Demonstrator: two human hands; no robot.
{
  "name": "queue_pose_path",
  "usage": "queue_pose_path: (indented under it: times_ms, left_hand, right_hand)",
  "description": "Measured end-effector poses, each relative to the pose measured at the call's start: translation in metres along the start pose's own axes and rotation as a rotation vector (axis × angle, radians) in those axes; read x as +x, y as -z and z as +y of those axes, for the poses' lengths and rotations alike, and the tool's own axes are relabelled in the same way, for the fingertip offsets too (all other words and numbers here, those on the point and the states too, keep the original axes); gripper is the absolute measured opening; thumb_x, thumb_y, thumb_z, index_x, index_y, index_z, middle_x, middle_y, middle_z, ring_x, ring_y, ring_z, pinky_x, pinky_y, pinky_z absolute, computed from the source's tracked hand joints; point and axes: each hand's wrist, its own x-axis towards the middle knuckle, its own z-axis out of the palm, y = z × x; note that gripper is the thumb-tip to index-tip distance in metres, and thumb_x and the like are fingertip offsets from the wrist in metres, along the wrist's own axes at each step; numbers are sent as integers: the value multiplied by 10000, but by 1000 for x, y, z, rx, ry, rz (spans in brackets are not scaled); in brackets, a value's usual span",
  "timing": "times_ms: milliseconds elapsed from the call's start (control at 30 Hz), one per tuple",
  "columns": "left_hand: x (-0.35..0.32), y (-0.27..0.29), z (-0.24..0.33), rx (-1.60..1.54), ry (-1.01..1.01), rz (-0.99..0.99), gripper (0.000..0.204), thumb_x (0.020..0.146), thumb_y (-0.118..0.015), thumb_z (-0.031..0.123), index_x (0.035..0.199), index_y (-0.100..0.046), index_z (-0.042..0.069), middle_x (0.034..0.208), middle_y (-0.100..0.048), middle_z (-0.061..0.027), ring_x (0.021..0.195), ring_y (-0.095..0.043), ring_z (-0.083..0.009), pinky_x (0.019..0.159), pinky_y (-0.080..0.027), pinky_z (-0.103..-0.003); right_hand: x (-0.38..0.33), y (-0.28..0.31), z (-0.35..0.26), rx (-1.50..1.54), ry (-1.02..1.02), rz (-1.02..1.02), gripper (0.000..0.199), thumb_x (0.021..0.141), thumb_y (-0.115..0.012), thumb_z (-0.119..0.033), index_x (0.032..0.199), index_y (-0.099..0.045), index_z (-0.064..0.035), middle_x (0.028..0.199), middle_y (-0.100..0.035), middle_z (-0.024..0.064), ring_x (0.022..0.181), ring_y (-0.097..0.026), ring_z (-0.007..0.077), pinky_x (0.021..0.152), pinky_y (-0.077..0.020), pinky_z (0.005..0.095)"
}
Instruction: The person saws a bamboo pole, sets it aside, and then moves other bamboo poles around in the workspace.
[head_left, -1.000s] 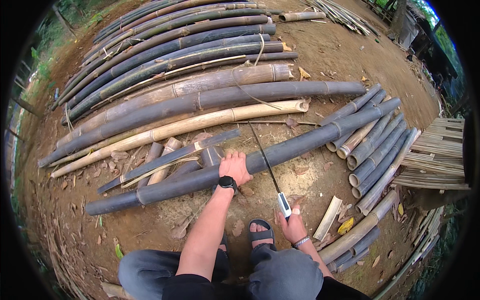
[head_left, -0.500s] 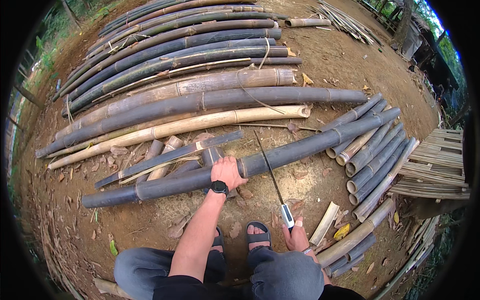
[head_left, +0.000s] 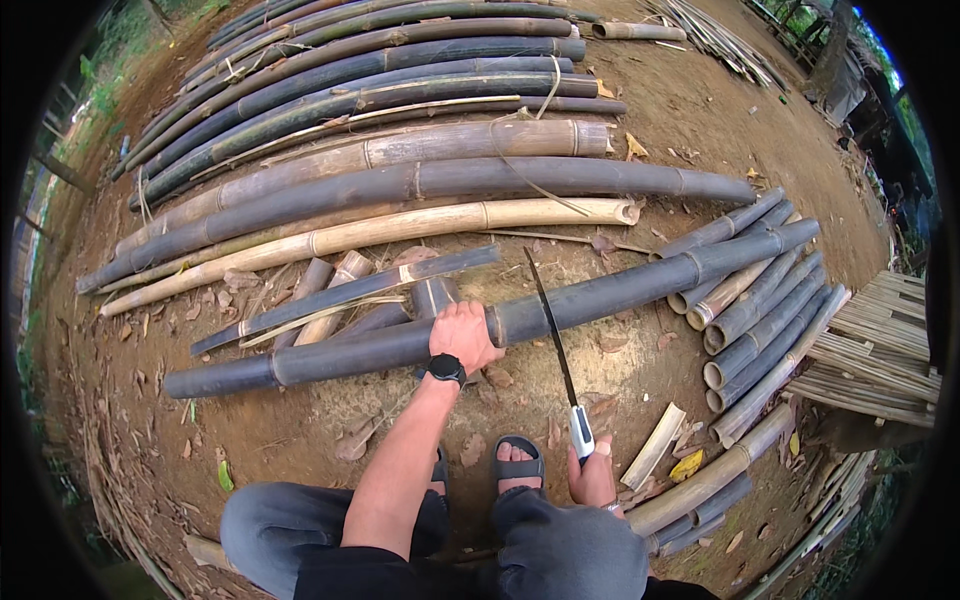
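Observation:
A long dark bamboo pole [head_left: 620, 297] lies crosswise before me, its right end resting over shorter cut bamboo pieces. My left hand [head_left: 465, 340], with a black watch on the wrist, is wrapped over the pole just left of a node and presses on it. My right hand [head_left: 594, 478] grips the white and dark handle of a hand saw [head_left: 562, 365]. The long blade lies across the top of the pole, right of that node, its tip pointing away from me. No cut in the pole can be made out.
Many long bamboo poles [head_left: 420, 140] lie side by side farther off. Short bamboo pieces [head_left: 765, 330] are stacked at right, near a slatted bamboo platform [head_left: 870, 340]. A split piece [head_left: 653, 445] and a thick curved length [head_left: 710, 475] lie right of my right hand. Dry leaves and sawdust cover the soil.
The view has shifted slightly. The saw remains across the pole, and my right hand still holds its handle. My left hand stays on the pole beside the node.

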Motion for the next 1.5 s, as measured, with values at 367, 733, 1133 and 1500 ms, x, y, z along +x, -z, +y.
queue_pose_path:
  times_ms: [367,733,1133,1500]
  left_hand:
    - [-1,-6,5,28,-24,26,689,616,-813,534,1006,-641,-8,1010,-695,-147,1041,-623,-285,914,-525,-374]
    - [2,5,2,1,-22,-14,695,615,-816,526,1010,-645,-20,1014,-697,-166,1068,-614,-305,962,-492,-395]
    - [6,1,7,-1,-37,5,703,612,-820,530,1020,-641,-14,1016,-694,-172,1071,-613,-295,976,-478,-382]
    - [9,4,4,13,-16,-30,706,609,-819,539,998,-641,-23,1010,-703,-170,1059,-623,-298,926,-518,-382]
  right_hand:
    - [-32,4,20,22,-54,25,423,917,-672,-160,1148,-375,35,831,-628,343,852,-625,551,714,-507,526]
    - [-31,6,28,90,-90,-13,416,929,-662,-186,1145,-381,31,829,-635,343,801,-618,556,679,-506,539]
    - [-21,-1,33,43,-102,20,419,910,-673,-111,1184,-384,21,926,-633,336,890,-648,517,760,-508,509]
    - [-24,-8,43,75,-63,28,427,920,-676,-156,1174,-393,37,828,-619,333,834,-616,544,663,-474,561]
